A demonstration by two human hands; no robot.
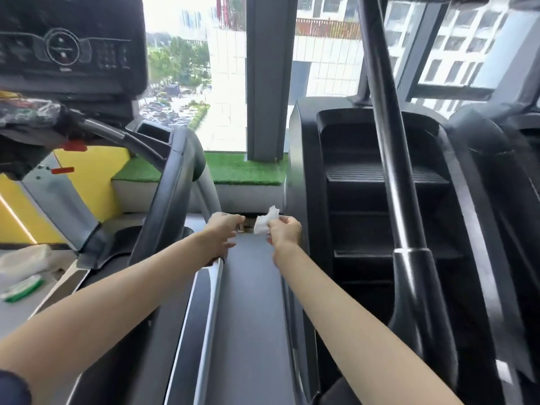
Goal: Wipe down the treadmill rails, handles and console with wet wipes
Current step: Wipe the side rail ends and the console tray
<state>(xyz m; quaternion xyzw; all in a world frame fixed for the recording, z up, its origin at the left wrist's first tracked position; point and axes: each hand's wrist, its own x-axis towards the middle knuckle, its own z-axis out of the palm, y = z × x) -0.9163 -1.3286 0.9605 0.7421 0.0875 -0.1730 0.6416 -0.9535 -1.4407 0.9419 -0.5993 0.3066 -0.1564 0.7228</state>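
My right hand (pixel 285 233) pinches a crumpled white wet wipe (pixel 264 222) low down, over the grey floor strip between two machines. My left hand (pixel 222 235) reaches forward beside it with loosely spread fingers above the front end of the treadmill's silver side rail (pixel 211 290); it holds nothing. The treadmill's dark curved handle (pixel 163 206) rises just left of that hand. The black console (pixel 70 51) sits at the upper left, blurred. A green and white wet wipe pack (pixel 24 287) lies on the treadmill at the far left.
A black stair-climber machine (pixel 380 200) with steps fills the right, its thick black upright post (pixel 388 141) in front. A green turf ledge (pixel 239 168) and a grey window pillar (pixel 267 77) stand ahead. A yellow wall (pixel 87 182) lies behind the console.
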